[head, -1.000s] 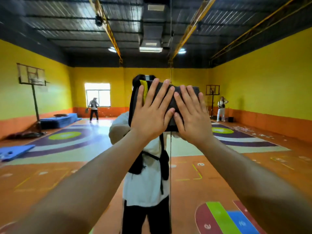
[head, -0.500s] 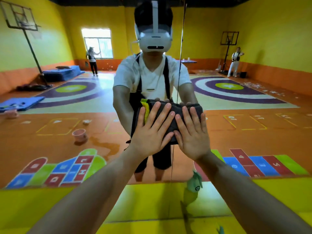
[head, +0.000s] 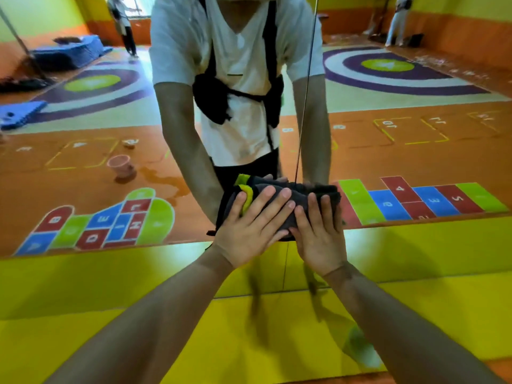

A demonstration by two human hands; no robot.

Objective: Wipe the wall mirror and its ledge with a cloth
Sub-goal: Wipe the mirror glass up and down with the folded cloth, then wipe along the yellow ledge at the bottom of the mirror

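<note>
Two bare hands press a folded cloth flat against the wall mirror in the head view, the only view given. The left hand lies spread, fingers long and splayed over the dark grey fabric, palm down on it rather than curled around it. The right hand sits just beside it, also flat, its fingers close together and pushing on the cloth's right half. Neither hand is closed; both are open and bearing on the cloth.

The cloth looks soft and napped, like a thick microfibre, bunched into a rough oblong with a bright yellow-green strip showing at its upper left edge. It rests low on the glass, near the mirror's bottom edge.

The mirror is smooth and glossy, split by a thin dark vertical seam that runs down to the cloth. It reflects a person in a white short-sleeved shirt with black straps, an orange floor with coloured hopscotch tiles, and a pink bucket beside a wet patch.

Below the glass runs a yellow padded band, matte and flat, with a horizontal seam; whether this is the ledge I cannot tell.
</note>
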